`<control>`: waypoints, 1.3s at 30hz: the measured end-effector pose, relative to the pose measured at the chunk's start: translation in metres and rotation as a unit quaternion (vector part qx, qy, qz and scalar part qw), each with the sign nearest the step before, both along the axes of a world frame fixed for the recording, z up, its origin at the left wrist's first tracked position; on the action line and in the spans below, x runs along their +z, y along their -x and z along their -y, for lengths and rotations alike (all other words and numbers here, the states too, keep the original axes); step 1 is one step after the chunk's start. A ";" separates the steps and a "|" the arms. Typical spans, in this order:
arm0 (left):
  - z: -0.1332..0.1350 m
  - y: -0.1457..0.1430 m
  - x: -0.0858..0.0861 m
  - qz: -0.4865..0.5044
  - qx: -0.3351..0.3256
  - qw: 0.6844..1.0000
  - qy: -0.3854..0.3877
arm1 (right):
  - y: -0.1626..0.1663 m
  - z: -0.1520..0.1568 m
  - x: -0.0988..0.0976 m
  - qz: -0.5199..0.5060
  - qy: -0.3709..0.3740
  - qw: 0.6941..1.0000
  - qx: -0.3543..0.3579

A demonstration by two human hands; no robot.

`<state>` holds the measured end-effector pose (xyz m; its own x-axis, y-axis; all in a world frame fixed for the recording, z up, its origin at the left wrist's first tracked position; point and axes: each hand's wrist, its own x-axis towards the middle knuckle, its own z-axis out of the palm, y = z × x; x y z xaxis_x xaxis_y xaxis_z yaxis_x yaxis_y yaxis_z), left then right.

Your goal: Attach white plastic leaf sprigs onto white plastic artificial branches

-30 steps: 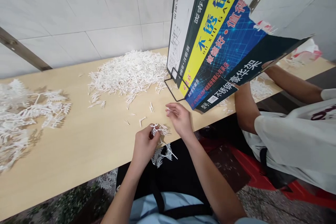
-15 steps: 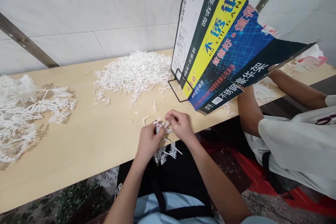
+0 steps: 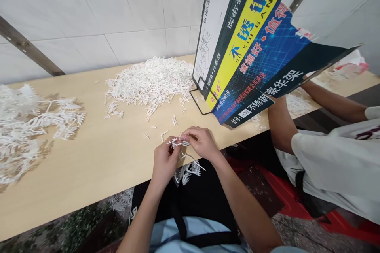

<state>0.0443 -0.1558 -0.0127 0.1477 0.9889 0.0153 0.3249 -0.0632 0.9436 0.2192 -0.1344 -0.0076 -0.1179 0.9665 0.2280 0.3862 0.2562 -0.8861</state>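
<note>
My left hand is closed around a white plastic sprue with many small branching pieces, held at the near edge of the wooden table. My right hand pinches the top of the same sprue, its fingertips meeting those of the left hand. The lower part of the sprue hangs below the table edge over my dark lap. A few loose white pieces lie on the table just beyond my hands.
A big pile of small white pieces lies further back. More white sprues cover the left end. A printed cardboard box leans on a wire stand. Another person's arm rests at the right.
My right hand came in from above the table to meet my left hand on the sprue. Both hands now pinch its top together.
</note>
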 end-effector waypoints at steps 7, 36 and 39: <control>0.003 0.003 0.000 -0.011 -0.012 1.000 0.005 | -0.004 -0.010 -0.014 -0.154 0.030 0.977 -0.144; 0.002 -0.001 -0.001 0.000 0.006 1.000 -0.005 | -0.003 0.000 0.006 -0.081 0.038 0.996 0.004; 0.003 0.000 -0.001 0.028 0.048 0.998 -0.003 | -0.001 0.002 0.011 -0.035 0.037 0.996 0.075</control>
